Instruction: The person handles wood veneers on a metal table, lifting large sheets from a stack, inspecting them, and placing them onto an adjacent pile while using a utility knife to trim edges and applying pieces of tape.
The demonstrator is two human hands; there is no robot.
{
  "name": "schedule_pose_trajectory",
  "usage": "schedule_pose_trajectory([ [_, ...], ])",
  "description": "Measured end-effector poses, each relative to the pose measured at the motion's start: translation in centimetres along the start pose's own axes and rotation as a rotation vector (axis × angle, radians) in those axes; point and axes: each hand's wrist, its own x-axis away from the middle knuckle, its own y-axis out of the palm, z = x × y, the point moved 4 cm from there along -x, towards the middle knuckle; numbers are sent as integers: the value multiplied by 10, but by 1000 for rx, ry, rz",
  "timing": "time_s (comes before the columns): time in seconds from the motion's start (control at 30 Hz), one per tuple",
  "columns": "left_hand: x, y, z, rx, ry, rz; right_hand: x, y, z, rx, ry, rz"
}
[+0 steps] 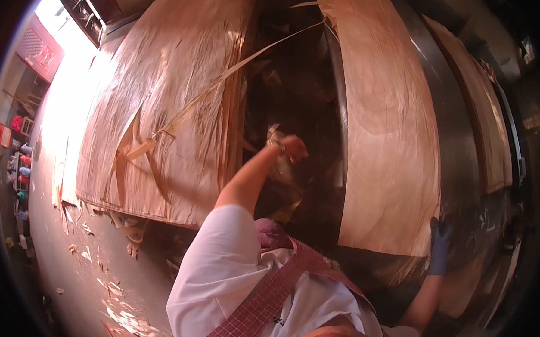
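My bare left hand (295,149), a band round its wrist, is over the dark gap between two lots of wood veneer. It is blurred, and I cannot make out anything in its fingers. On the right lies a long pale veneer sheet (389,131). My right hand (439,245), in a blue glove with dark fingertips, is at that sheet's near right corner, its fingers stretched along the edge. A thin veneer strip (251,58) runs slantwise from the sheet's far left edge across the gap to the wide veneer stack (172,62) on the left.
Loose torn strips (139,149) lie on the left stack. Veneer scraps (122,309) litter the floor at the lower left. Another veneer stack (480,111) stands farther right, beyond a dark surface (444,104). Shelved coloured items (24,173) line the far left.
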Motion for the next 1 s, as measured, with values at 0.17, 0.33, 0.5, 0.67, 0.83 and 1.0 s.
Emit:
schedule_pose_trajectory([
  [0.17,-67,132,117,329,274,277,-52,-17,52,29,110,13],
  [0.33,-101,168,215,252,208,315,-174,23,126,-154,7,-34],
  [0.5,-162,209,260,7,302,515,-276,25,156,-162,-148,-287],
  [0.67,-178,216,290,239,186,632,-306,-15,166,-6,-161,-190],
  [0.83,-182,172,304,56,196,783,-335,-5,324,185,-257,120],
  [1.0,-225,124,277,-203,251,983,-292,21,325,173,-133,2],
])
